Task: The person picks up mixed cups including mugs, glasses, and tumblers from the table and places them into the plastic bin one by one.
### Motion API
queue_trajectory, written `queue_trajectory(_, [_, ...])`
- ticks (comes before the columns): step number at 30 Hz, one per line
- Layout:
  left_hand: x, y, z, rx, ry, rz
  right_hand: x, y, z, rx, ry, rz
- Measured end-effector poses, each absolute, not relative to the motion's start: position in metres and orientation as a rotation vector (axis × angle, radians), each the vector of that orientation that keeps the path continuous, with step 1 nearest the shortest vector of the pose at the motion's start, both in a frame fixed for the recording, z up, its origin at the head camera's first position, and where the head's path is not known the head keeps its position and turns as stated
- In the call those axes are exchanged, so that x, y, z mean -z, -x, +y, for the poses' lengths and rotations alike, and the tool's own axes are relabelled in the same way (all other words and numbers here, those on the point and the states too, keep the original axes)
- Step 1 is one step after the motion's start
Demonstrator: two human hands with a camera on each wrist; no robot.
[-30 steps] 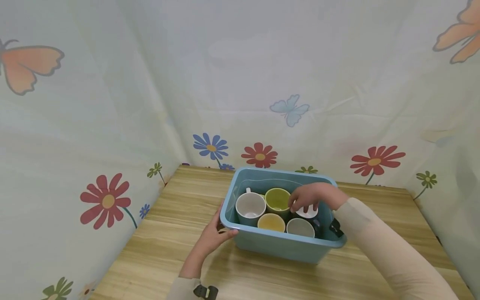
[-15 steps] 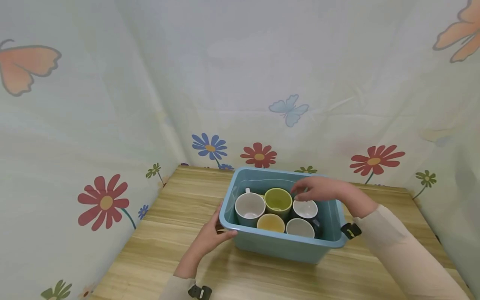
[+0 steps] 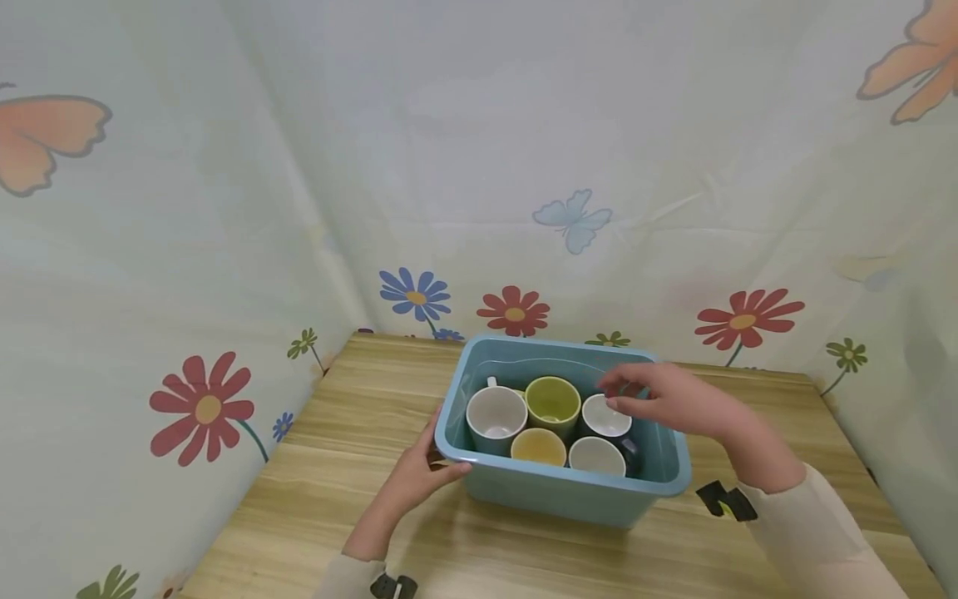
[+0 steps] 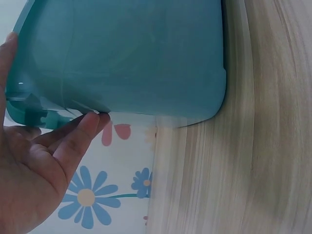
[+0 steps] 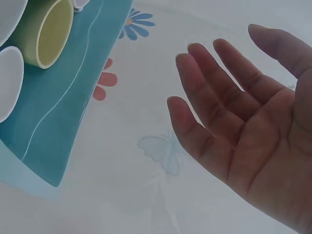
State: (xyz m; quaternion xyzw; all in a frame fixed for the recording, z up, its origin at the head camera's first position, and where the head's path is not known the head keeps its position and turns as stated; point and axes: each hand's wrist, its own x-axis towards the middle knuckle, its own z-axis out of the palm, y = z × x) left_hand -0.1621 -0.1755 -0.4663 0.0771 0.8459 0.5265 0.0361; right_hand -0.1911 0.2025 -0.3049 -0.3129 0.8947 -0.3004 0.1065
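Note:
A blue plastic bin (image 3: 554, 491) stands on the table with several mugs packed upright inside. My left hand (image 3: 407, 482) holds the bin's near left corner; its thumb lies at the front rim and the fingers reach along the left side. In the left wrist view, fingertips (image 4: 90, 122) touch the bin wall below the rim. Above the bin's right end, my right hand (image 3: 674, 399) hovers with relaxed fingers and holds nothing. Nearest below it is a dark mug with a white inside (image 3: 604, 418). A green mug (image 3: 552, 401) stands left of that one.
Also in the bin are a large white-lined mug (image 3: 497, 413), a mug with a yellow inside (image 3: 539, 449) and a grey-white-lined mug (image 3: 597, 459). The wooden table (image 3: 299, 499) extends around the bin. A flowered cloth (image 3: 449, 166) hangs behind and at both sides.
My right hand has lifted off the dark mug with the white inside and drawn back to the right. My left hand stays at the bin's corner.

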Motion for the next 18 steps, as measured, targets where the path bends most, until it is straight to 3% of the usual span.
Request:
queue_trajectory(12, [0.459, 0.156, -0.189, -1.554, -0.307, 2.55, 0.353, 0.138, 0.214, 1.288, 1.159, 2.777])
queue_trajectory(18, [0.433, 0.15, -0.207, -1.339, -0.341, 2.745, 0.383, 0.116, 0.215, 1.629, 0.99, 2.93])
